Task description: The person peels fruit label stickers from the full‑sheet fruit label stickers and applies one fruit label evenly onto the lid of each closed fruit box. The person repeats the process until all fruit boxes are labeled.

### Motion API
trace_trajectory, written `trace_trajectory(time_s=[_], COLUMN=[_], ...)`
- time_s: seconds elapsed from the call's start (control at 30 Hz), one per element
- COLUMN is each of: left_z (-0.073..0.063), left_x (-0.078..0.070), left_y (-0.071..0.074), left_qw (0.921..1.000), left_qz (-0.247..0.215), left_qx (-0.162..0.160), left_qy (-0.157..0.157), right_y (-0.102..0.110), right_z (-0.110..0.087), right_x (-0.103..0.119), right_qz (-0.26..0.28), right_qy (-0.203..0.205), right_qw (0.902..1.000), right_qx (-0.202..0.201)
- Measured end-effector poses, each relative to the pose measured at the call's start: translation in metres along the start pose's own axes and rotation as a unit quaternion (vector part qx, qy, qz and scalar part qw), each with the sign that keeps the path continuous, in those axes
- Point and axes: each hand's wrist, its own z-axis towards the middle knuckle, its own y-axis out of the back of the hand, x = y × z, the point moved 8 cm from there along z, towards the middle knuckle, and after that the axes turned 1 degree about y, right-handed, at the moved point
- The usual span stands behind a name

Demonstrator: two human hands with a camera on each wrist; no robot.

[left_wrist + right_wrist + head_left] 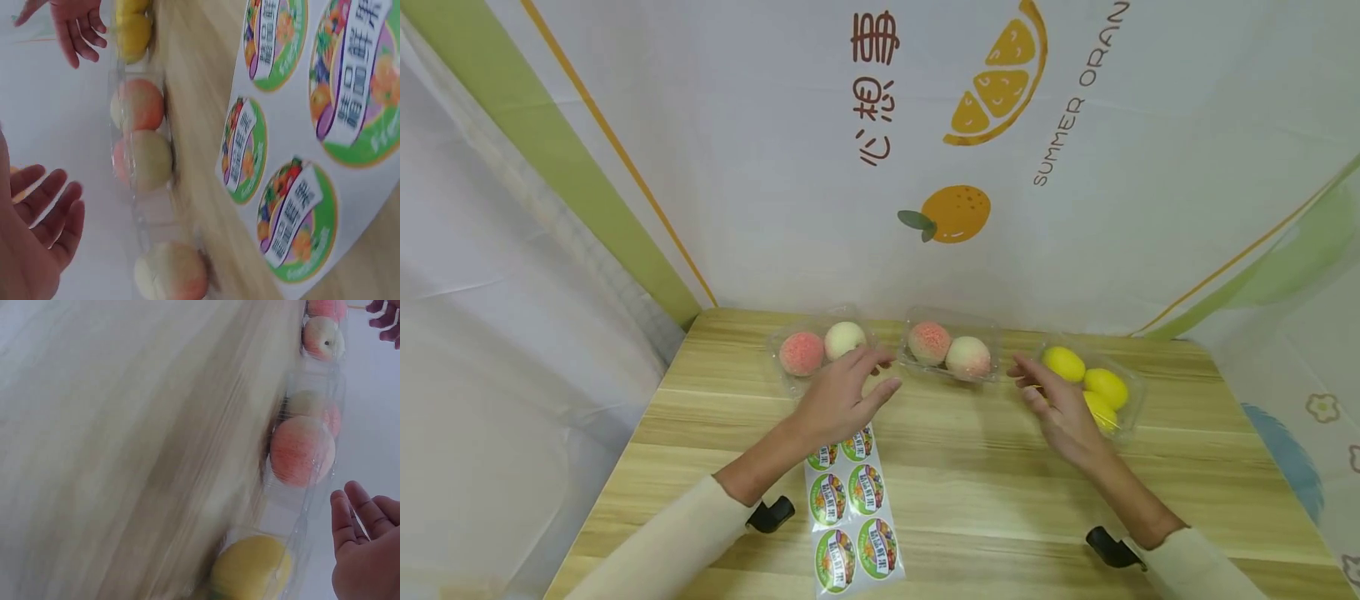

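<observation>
My left hand (841, 398) hovers in front of the left clear plastic box (790, 385), which holds two peaches (802, 353), one pink and one pale. Its fingers are loosely extended with nothing between them. My right hand (1063, 414) hangs beside the right clear box (1138, 408) of yellow lemons (1106, 388), partly covering it; its fingers are relaxed and hold nothing. Between the hands, at the back, a middle clear box (985, 321) contains two more peaches (929, 342). A sheet of round fruit stickers (867, 489) lies beneath the left forearm, its far end hidden by that hand.
The wooden table (985, 500) ends at the back against a white curtain (775, 167) printed with oranges and lettering. Another white cloth (497, 333) hangs along the left side. A black wrist camera mount (771, 514) sits on the left wrist.
</observation>
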Motion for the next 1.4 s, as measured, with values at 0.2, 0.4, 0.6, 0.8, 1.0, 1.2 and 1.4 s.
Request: trace_trajectory(time_s=[0.2,0.4,0.6,0.8,1.0,1.2,1.4], left_z=[-0.002,-0.008,-0.012,-0.01,-0.003,0.002,0.004], left_x=[0.012,0.023,0.035,0.044,0.052,0.053,0.058], left_y=[-0.019,-0.037,-0.055,-0.072,-0.085,-0.094,-0.102], left_qw=[0.9889,0.9587,0.9207,0.8869,0.8697,0.8511,0.8422], left_qz=[-0.1,-0.192,-0.262,-0.316,-0.345,-0.363,-0.371], left_qx=[0.029,0.048,0.053,0.05,0.041,0.041,0.043], left_qy=[0.106,0.205,0.284,0.334,0.35,0.377,0.389], right_y=[-0.008,-0.014,-0.023,-0.033,-0.041,-0.048,-0.054], right_z=[-0.006,-0.009,-0.009,-0.008,-0.002,0.002,0.003], right_x=[-0.01,-0.021,-0.029,-0.04,-0.051,-0.066,-0.065], right_qz=[-0.012,-0.019,-0.014,-0.008,0.007,0.009,0.054], right_qy=[-0.068,-0.135,-0.181,-0.216,-0.218,-0.248,-0.298], right_qw=[0.9976,0.9906,0.9834,0.9764,0.9752,0.9681,0.9526], right_qx=[0.011,0.011,0.002,-0.003,-0.033,-0.035,-0.022])
